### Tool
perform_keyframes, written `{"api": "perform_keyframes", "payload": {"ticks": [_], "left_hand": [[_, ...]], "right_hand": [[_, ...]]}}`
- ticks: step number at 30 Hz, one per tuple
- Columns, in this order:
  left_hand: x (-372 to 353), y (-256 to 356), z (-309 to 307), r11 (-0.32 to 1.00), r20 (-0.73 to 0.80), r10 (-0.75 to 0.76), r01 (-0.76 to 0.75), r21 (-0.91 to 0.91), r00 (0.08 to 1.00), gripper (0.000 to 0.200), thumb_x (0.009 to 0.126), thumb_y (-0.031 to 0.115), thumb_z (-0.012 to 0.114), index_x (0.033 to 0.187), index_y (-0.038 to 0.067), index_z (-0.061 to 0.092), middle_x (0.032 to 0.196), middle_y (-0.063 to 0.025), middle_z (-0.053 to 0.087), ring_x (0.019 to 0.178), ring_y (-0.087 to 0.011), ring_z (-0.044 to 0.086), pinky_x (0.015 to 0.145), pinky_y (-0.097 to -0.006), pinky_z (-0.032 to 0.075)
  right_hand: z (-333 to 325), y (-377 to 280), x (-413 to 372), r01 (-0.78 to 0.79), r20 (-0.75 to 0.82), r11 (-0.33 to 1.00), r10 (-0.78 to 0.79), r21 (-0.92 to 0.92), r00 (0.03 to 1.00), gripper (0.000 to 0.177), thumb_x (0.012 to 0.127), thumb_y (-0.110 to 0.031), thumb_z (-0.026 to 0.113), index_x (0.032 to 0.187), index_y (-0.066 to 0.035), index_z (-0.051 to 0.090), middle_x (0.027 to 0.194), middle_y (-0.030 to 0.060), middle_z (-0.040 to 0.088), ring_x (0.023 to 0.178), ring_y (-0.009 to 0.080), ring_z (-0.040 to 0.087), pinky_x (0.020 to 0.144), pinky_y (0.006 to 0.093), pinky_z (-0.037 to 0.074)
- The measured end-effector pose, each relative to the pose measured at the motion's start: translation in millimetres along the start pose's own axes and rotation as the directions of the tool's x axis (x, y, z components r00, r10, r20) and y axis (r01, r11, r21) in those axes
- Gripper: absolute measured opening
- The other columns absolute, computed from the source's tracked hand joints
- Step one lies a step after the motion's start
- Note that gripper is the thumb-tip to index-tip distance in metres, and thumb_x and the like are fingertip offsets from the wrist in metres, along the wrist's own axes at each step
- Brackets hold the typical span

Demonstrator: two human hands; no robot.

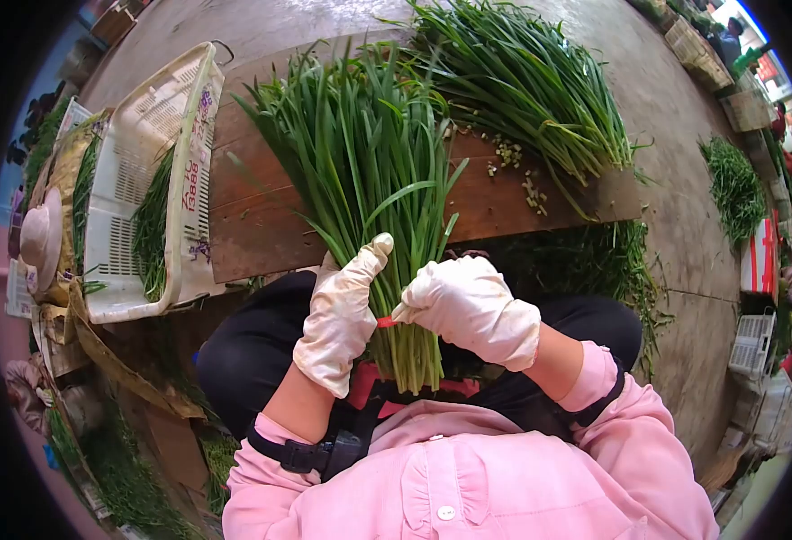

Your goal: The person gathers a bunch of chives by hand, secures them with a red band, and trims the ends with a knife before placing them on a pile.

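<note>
Green, long and floppy: that's the bunch of chives [360, 171], leaf tips fanned out over the wooden tabletop [252, 216], stalk ends pointing down toward the person's lap. The left hand [340, 315], in a white glove, is wrapped round the stalks low down, thumb pointing up along them. The right hand [470, 306], gloved too, sits just beside it, fingers pinched on a thin red band [385, 321] at that same spot on the stalks.

How will it handle? Light, I'd say, and soft. These blades look as if they would bend, crease and bruise under a hard squeeze, and loose ones could slide out of the bundle. The best hold looks to be low on the firmer stalks, where they pack tight, not out among the limp tips.

As for looks, the blades are flat and narrow, deep green above and paler toward the base, spreading like a broom. A second pile of chives [522, 81] lies farther out, and a white crate [135, 180] holding some greens sits to the left.
</note>
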State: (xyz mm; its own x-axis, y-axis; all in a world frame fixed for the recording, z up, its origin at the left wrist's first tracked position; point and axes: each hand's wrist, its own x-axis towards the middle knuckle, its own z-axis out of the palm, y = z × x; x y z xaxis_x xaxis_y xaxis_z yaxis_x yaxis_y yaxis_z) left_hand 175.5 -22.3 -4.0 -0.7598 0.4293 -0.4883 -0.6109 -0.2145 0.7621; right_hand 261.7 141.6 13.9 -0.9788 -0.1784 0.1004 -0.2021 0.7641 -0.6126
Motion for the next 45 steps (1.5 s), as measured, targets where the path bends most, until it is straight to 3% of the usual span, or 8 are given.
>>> {"api": "perform_keyframes", "payload": {"ticks": [5,8,9,13,19,35,37,45], "left_hand": [[4.0,2.3,-2.1,0.998,-0.012,0.006,-0.005,0.057,1.0,0.039,0.094,0.021,0.08,0.127,0.005,0.066,0.112,-0.0025,0.072,0.096,-0.0124,0.067,0.087,-0.03,0.055],[0.6,15.6,4.3,0.999,0.037,-0.038,0.04,-0.036,0.999,0.036,0.097,0.021,0.076,0.126,0.004,0.066,0.112,-0.0043,0.073,0.096,-0.0143,0.07,0.087,-0.0314,0.058],[-1.3,19.2,6.0,0.982,0.09,-0.104,0.117,-0.15,0.99,0.034,0.098,0.021,0.074,0.126,0.003,0.066,0.112,-0.0053,0.073,0.096,-0.0153,0.072,0.087,-0.0322,0.059],[-5.3,22.4,4.1,0.976,0.1,-0.059,0.079,-0.205,0.993,0.029,0.101,0.019,0.069,0.124,0.002,0.067,0.111,-0.0066,0.074,0.098,-0.0165,0.073,0.089,-0.0332,0.061],[-1.8,21.5,-0.6,0.995,0.103,0.097,-0.095,-0.024,0.99,0.029,0.106,0.022,0.063,0.126,0.001,0.068,0.117,-0.006,0.073,0.104,-0.0141,0.07,0.094,-0.0299,0.058],[15.0,23.0,-12.0,0.933,0.01,0.173,-0.161,-0.323,0.985,0.049,0.106,0.042,0.06,0.126,-0.002,0.067,0.117,-0.015,0.074,0.104,-0.0256,0.073,0.096,-0.0384,0.059],[16.0,26.7,-14.9,0.931,0.014,0.193,-0.179,-0.32,0.981,0.05,0.104,0.044,0.062,0.125,-0.002,0.067,0.117,-0.0147,0.074,0.104,-0.0262,0.073,0.097,-0.0385,0.059],[7.7,38.0,-15.7,0.891,0.037,0.16,-0.128,-0.436,0.986,0.042,0.102,0.037,0.069,0.124,0.002,0.068,0.117,-0.0082,0.074,0.102,-0.0195,0.072,0.095,-0.0355,0.06]], "right_hand": [[3.7,-2.4,5.0,-0.145,0.0,0.989,0.145,-0.028,0.989,0.019,0.087,-0.029,0.073,0.078,-0.012,0.074,0.069,0.0096,0.067,0.067,0.0322,0.068,0.062,0.0448,0.054],[-19.7,20.6,13.5,-0.108,-0.43,0.975,0.014,-0.193,0.903,0.019,0.09,-0.024,0.072,0.078,-0.01,0.073,0.074,0.0126,0.068,0.067,0.0331,0.068,0.061,0.043,0.055],[-23.8,44.5,11.8,-0.147,-0.538,0.96,0.256,0.238,0.803,0.016,0.093,-0.02,0.071,0.084,-0.007,0.074,0.074,0.0114,0.069,0.065,0.0269,0.068,0.061,0.0395,0.056],[-88.2,50.2,1.2,-0.521,-0.45,0.694,0.72,0.497,0.529,0.033,0.1,-0.03,0.067,0.082,-0.003,0.071,0.063,0.0052,0.067,0.057,0.013,0.062,0.06,0.0341,0.052],[-27.6,-17.3,5.9,-0.371,-0.434,0.865,0.206,-0.339,0.877,0.049,0.092,-0.045,0.071,0.06,-0.007,0.065,0.061,0.016,0.062,0.052,0.0338,0.064,0.052,0.0453,0.053],[-59.5,-86.9,-30.9,-0.465,0.296,0.88,0.47,-0.094,0.831,0.048,0.1,-0.039,0.059,0.076,0.002,0.068,0.071,0.0223,0.066,0.064,0.0421,0.067,0.063,0.0495,0.054],[-83.0,-87.3,-73.0,-0.432,0.108,0.881,0.457,-0.194,0.883,0.045,0.096,-0.042,0.067,0.074,-0.003,0.072,0.066,0.0193,0.063,0.066,0.0395,0.067,0.062,0.0468,0.052],[-188.6,0.8,-297.8,-0.737,-0.471,0.149,0.682,-0.659,0.559,0.021,0.083,-0.022,0.08,0.083,-0.003,0.071,0.084,0.018,0.069,0.079,0.0374,0.068,0.072,0.0472,0.053]]}}
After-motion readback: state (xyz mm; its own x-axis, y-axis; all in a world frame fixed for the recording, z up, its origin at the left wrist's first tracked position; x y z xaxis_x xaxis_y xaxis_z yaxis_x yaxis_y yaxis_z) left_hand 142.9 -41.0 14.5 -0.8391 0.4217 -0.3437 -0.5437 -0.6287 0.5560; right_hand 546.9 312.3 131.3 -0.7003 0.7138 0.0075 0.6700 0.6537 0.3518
